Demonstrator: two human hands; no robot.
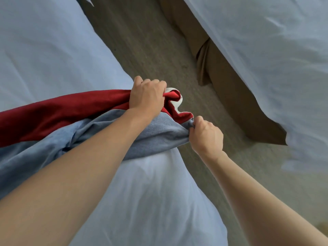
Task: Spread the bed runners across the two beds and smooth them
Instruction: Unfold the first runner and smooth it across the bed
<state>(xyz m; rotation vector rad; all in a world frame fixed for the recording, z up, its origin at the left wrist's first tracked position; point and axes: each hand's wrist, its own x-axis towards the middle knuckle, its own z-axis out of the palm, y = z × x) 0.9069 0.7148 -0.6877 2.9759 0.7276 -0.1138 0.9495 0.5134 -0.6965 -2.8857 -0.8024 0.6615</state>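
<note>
On white bedding point(44, 50) — crumpled red-grey runner point(71, 110).

The bed runner point(58, 110) runs off the left edge, so its far end is unseen. Both hands' fingertips are buried in its bunched folds. The second bed point(266, 50) is cut by the top and right edges, its cover motion-blurred.

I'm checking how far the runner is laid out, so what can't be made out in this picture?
- Head view: the bed runner runs off the left edge, so its far end is unseen.
- The left hand covers the red corner it grips.
- The right hand hides the blue edge it pinches.
- The second bed is cut off by the right edge, and blurred.
</note>
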